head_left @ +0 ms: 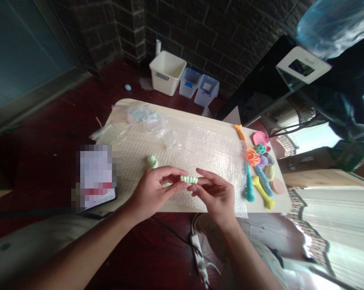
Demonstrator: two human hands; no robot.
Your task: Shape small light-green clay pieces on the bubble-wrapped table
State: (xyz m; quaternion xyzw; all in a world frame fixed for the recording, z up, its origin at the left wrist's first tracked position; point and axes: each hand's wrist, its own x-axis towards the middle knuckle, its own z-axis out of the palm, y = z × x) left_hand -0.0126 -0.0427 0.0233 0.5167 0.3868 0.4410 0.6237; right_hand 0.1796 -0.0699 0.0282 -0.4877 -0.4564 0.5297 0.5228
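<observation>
A short light green strip of modelling clay (189,179), shaped like a row of small beads, is held over the table in front of me. My left hand (152,191) pinches its left part between thumb and fingers. At the right end, the curled fingers and thumb of my right hand (217,197) touch the strip, with the index finger lifted above it. Behind my left hand lies a lump of light green clay (152,162), partly hidden by the hand. Bubble wrap (216,151) covers the tabletop beneath both hands.
Clear plastic bags (152,121) lie at the table's back left. Along the right sit colourful clay pieces, including a yellow bone shape (263,193) and an orange flower shape (252,157). Bins (166,76) stand on the floor behind; a power strip (199,257) lies below the front edge.
</observation>
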